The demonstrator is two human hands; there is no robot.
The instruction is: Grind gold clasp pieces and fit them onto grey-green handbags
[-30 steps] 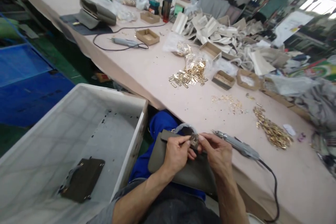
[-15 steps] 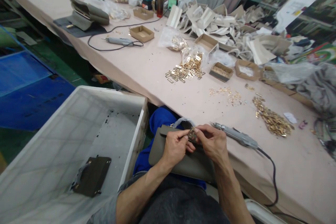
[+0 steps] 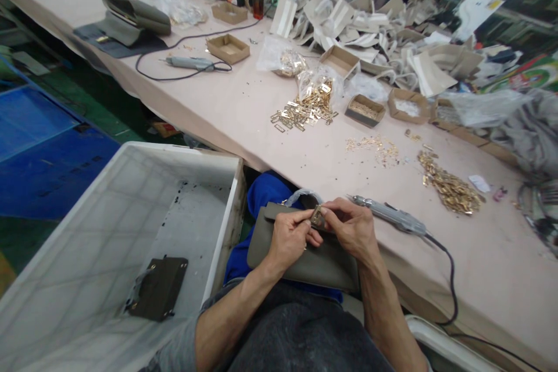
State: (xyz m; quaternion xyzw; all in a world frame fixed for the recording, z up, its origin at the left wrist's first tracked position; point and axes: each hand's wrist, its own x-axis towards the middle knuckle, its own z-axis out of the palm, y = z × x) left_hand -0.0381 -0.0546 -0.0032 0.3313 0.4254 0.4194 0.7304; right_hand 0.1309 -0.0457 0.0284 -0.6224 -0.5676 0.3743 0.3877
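A grey-olive handbag rests on my lap, its handle wrapped in clear plastic. Above it, a small piece with a gold metal clasp plate is pinched between both hands. My left hand grips its left side with thumb and forefinger, other fingers curled. My right hand closes on its right side; those fingertips partly cover it. How the piece joins the bag is hidden. On the table just beyond my right hand lies a grey electric screwdriver with a black cord.
At the left stands a white bin with a dark bag inside. Gold frames, gold fittings and small cardboard boxes lie on the table. Another screwdriver and an open bag lie farther left.
The view has shifted slightly. Both hands keep their pinch on the clasp piece, which has turned a little; the bag stays on my lap.
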